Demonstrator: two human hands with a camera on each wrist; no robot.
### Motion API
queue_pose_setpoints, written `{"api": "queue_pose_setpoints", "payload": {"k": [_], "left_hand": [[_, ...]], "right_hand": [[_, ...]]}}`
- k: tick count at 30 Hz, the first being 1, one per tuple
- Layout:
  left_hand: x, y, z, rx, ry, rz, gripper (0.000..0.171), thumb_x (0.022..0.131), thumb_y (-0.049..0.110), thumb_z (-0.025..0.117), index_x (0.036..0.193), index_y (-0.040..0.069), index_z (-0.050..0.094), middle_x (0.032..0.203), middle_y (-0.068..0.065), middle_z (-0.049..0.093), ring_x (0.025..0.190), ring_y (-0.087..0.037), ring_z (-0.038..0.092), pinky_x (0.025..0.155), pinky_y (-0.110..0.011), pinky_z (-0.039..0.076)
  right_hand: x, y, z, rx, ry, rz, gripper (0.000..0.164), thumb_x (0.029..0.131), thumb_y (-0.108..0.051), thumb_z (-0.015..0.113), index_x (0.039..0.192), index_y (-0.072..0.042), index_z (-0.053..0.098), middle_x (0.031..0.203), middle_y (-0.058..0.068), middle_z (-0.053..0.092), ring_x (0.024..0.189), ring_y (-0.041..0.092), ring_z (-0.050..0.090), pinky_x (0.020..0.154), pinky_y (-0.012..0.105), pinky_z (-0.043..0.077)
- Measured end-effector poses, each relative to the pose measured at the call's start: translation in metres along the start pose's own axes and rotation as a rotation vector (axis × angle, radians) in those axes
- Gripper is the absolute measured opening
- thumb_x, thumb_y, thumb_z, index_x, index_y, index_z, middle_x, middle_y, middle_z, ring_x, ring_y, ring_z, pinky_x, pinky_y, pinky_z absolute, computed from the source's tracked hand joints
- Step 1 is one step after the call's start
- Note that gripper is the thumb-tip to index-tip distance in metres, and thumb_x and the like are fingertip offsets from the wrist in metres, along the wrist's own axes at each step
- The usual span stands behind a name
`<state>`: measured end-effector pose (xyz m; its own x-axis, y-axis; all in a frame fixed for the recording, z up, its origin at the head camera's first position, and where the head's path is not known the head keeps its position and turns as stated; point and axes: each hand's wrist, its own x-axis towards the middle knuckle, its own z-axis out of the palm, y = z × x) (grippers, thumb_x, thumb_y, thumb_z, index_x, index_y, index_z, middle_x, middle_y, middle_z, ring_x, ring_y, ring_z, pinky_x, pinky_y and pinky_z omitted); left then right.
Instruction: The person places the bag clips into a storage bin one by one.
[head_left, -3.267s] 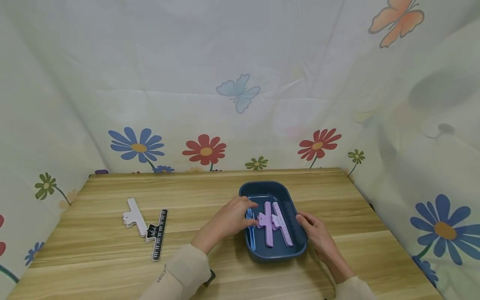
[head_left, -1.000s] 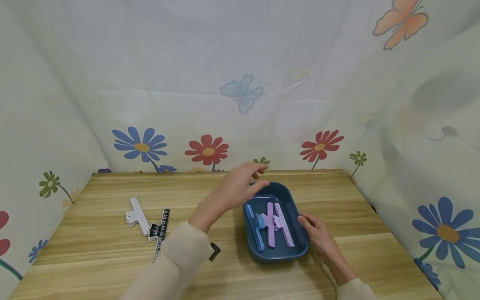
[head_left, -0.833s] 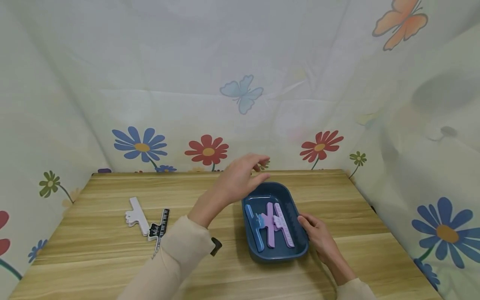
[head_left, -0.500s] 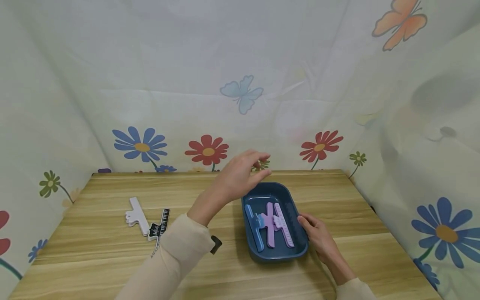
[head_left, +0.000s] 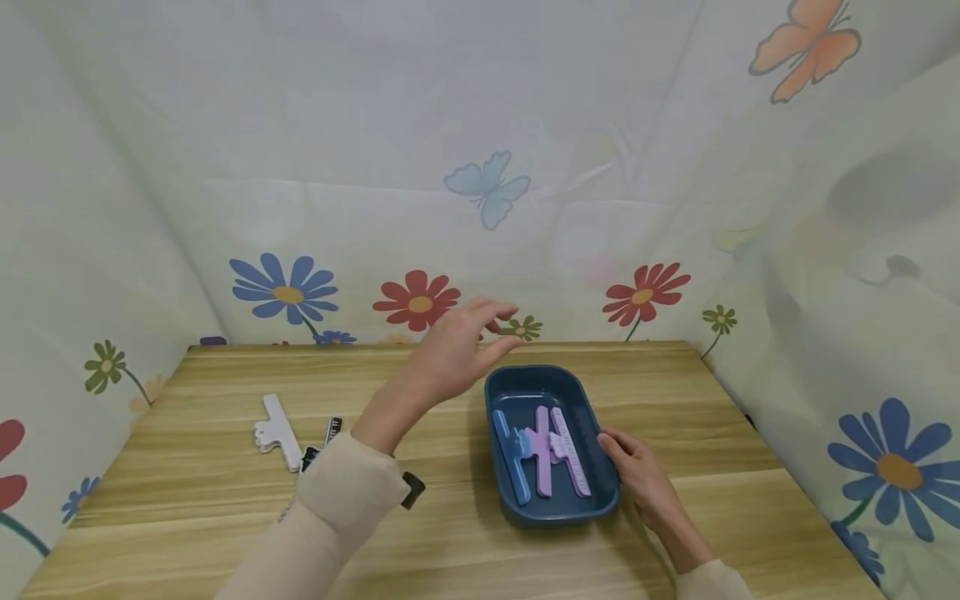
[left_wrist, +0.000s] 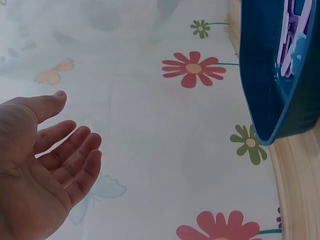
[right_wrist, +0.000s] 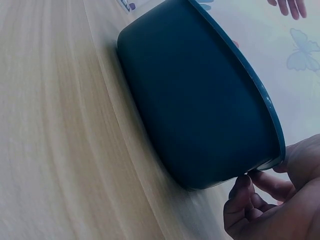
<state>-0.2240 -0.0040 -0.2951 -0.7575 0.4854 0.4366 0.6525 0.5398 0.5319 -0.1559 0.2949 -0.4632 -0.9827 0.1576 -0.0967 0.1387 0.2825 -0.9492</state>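
Observation:
My left hand (head_left: 453,354) hangs in the air behind and left of a dark blue plastic basin (head_left: 558,517), holding nothing; in the left wrist view its fingers are loosely bent, the thumb apart. My right hand (head_left: 641,475) grips the basin's right rim, thumb at the lip and fingers bent under it in the right wrist view. Inside the basin lie a blue clip (head_left: 513,458), a purple clip (head_left: 543,462) and a lilac clip (head_left: 572,454) with ruler-like marks, side by side. The blue clip's handle overlaps the purple one's.
On the table's left lie a white clip (head_left: 280,433) and a black piano-key clip (head_left: 334,428), the latter mostly hidden behind my left sleeve (head_left: 337,492). A flower-printed curtain (head_left: 360,208) stands behind the wooden table (head_left: 420,550) and at both sides.
My left hand has let go of the blue clip, which now lies flat in the basin. The hand rose toward the back, then drifted left. My right hand keeps its grip on the rim.

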Motion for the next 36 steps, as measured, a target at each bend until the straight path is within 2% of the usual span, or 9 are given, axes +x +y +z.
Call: {"api": "queue_pose_setpoints", "payload": {"k": [12,24,30,36], "left_hand": [[-0.018,-0.020,-0.027,0.009,0.051,0.003,0.049,0.096,0.020,0.076,0.141,0.005,0.062,0.131,-0.010,0.066,0.110,-0.025,0.065,0.093,-0.042,0.058],[-0.035,-0.031,-0.048,0.046,0.079,-0.030,0.051,0.097,0.020,0.076,0.143,0.006,0.060,0.124,-0.011,0.067,0.106,-0.027,0.066,0.092,-0.043,0.057],[-0.045,-0.040,-0.055,0.050,0.076,-0.069,0.050,0.098,0.021,0.074,0.144,0.004,0.059,0.130,-0.013,0.066,0.109,-0.030,0.065,0.091,-0.046,0.058],[-0.059,-0.052,-0.063,0.045,0.108,-0.045,0.047,0.099,0.019,0.072,0.143,0.009,0.061,0.134,-0.011,0.064,0.113,-0.027,0.064,0.092,-0.046,0.057]], "right_hand": [[-0.001,0.000,0.000,-0.002,-0.004,0.009,0.047,0.109,-0.025,0.055,0.142,0.008,0.055,0.139,0.025,0.058,0.119,0.028,0.058,0.087,0.023,0.052],[-0.001,0.001,-0.001,0.009,-0.012,-0.003,0.046,0.110,-0.025,0.054,0.141,0.008,0.056,0.138,0.024,0.059,0.117,0.026,0.058,0.088,0.026,0.052],[-0.001,0.000,-0.001,0.013,-0.007,0.003,0.044,0.110,-0.024,0.053,0.141,0.007,0.056,0.137,0.023,0.059,0.116,0.026,0.058,0.088,0.025,0.052],[-0.002,-0.001,0.000,0.010,-0.005,-0.001,0.044,0.110,-0.024,0.053,0.140,0.007,0.057,0.136,0.023,0.060,0.114,0.025,0.059,0.087,0.024,0.052]]}}
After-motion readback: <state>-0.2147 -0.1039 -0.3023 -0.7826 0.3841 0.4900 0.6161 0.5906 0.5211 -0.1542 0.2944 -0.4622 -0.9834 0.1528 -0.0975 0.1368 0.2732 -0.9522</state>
